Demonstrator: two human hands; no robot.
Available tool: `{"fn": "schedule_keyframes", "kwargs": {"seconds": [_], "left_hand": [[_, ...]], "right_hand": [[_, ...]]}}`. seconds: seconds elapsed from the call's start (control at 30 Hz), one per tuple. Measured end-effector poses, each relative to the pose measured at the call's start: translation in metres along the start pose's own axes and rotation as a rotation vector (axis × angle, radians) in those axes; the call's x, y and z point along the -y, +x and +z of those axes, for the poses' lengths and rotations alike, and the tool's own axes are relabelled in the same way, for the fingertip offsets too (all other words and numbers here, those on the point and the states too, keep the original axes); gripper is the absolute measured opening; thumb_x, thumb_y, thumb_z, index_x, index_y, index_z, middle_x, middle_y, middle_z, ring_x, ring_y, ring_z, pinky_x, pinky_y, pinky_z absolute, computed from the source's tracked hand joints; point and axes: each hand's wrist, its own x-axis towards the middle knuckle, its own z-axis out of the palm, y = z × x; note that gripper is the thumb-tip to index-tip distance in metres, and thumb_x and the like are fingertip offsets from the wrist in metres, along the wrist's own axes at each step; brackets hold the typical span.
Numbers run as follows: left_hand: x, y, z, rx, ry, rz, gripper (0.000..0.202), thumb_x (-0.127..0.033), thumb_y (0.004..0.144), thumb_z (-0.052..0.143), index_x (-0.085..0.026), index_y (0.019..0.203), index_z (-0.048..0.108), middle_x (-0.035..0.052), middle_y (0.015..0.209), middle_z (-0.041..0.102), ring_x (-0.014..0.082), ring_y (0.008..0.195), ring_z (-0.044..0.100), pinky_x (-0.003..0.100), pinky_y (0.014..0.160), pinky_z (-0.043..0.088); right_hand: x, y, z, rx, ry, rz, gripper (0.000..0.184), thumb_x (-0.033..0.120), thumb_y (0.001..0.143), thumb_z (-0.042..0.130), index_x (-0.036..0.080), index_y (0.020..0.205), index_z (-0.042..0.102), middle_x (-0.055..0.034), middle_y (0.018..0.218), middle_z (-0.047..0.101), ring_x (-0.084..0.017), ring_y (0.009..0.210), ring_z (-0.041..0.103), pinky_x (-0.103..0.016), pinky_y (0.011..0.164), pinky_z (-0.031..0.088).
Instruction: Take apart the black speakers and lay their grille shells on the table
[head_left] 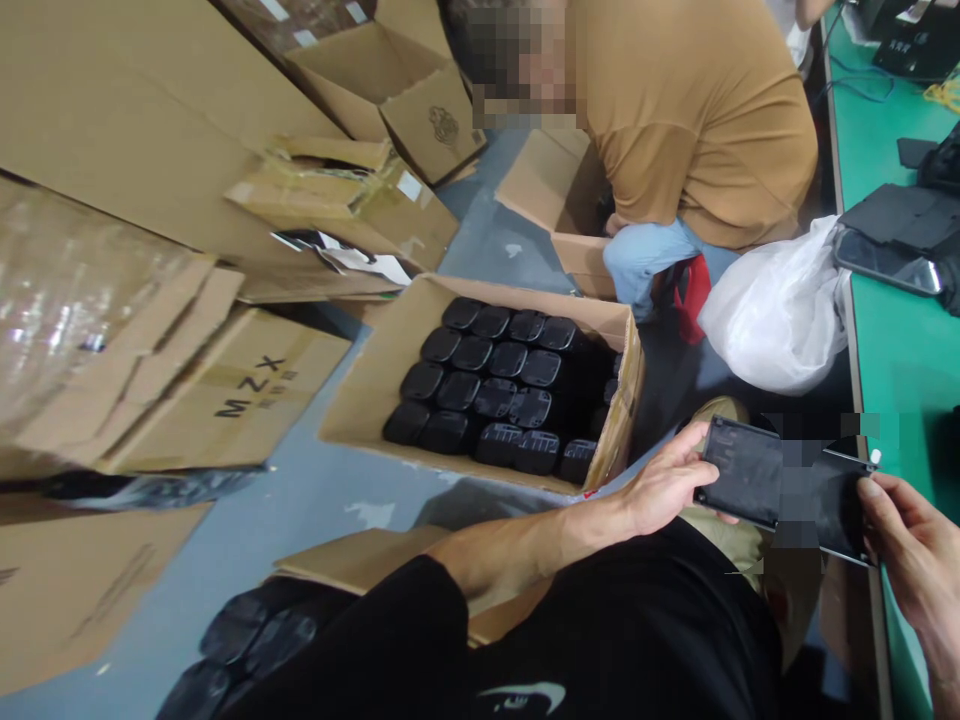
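Black slab (739, 470) is up in your two hands, its middle pixelated, so you can't make out what's on it. Left hand (660, 480) wraps one edge, fingers slightly spread, thumb out of sight; right hand (911, 545) pinches the far end, wrist cut off by the frame. Open carton (367, 390) of black units (480, 390) sits nearby.

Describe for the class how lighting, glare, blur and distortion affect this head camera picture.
In the head view, glare streaks the plastic-wrapped carton; shadow darkens the black items toward one corner of the open box; pixel blocks mask the flat black device between the left hand and right hand, and the co-worker's head; wide-angle stretching tilts the frame.
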Motion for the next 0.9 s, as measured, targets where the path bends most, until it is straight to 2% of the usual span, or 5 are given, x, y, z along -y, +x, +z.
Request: {"fn": "schedule_keyframes", "kwargs": {"seconds": [0.2,0.37,0.6,0.73,0.9], "left_hand": [[0.003,0.0,-0.002,0.011,-0.05,-0.005,0.035,-0.024,0.082,0.076,-0.021,0.115,0.063,-0.0011,0.085,0.068,0.0148,0.071,0.069,0.032,0.066,0.066],[0.011,0.005,-0.004,-0.016,-0.111,0.01,0.042,-0.045,0.085,0.085,-0.019,0.108,0.061,0.0015,0.093,0.067,0.016,0.077,0.07,0.029,0.063,0.066],[0.015,0.012,-0.006,-0.077,-0.099,-0.007,0.051,-0.054,0.08,0.089,-0.018,0.102,0.059,0.0022,0.093,0.064,0.0163,0.076,0.068,0.03,0.055,0.065],[0.014,0.012,-0.005,-0.065,-0.087,0.002,0.047,-0.05,0.083,0.087,-0.018,0.103,0.06,0.0025,0.091,0.064,0.0165,0.074,0.068,0.031,0.057,0.064],[0.013,0.01,-0.004,-0.068,-0.073,-0.022,0.052,-0.052,0.08,0.089,-0.017,0.106,0.061,0.0026,0.091,0.065,0.0163,0.072,0.067,0.033,0.056,0.065]], "right_hand": [[0.006,-0.002,0.001,-0.009,0.02,0.024,0.069,0.07,0.064,0.094,0.02,0.106,0.073,0.0011,0.069,0.06,-0.013,0.052,0.044,-0.024,0.043,0.035],[0.017,-0.004,0.009,-0.064,0.033,0.052,0.073,0.068,0.047,0.099,0.021,0.095,0.071,0.0001,0.073,0.063,-0.012,0.055,0.045,-0.023,0.043,0.035],[0.013,0.007,0.003,0.048,-0.192,-0.078,0.067,0.072,0.073,0.084,0.02,0.113,0.074,-0.0046,0.081,0.073,-0.016,0.052,0.051,-0.027,0.043,0.038],[0.014,0.013,-0.002,-0.006,-0.392,-0.163,0.058,0.077,0.078,0.073,0.022,0.1,0.075,-0.002,0.067,0.067,-0.019,0.055,0.057,-0.029,0.048,0.041],[0.016,0.013,0.0,-0.112,-0.566,-0.2,0.062,0.084,0.08,0.064,0.025,0.097,0.076,-0.0027,0.074,0.072,-0.023,0.068,0.065,-0.031,0.062,0.049]]}}
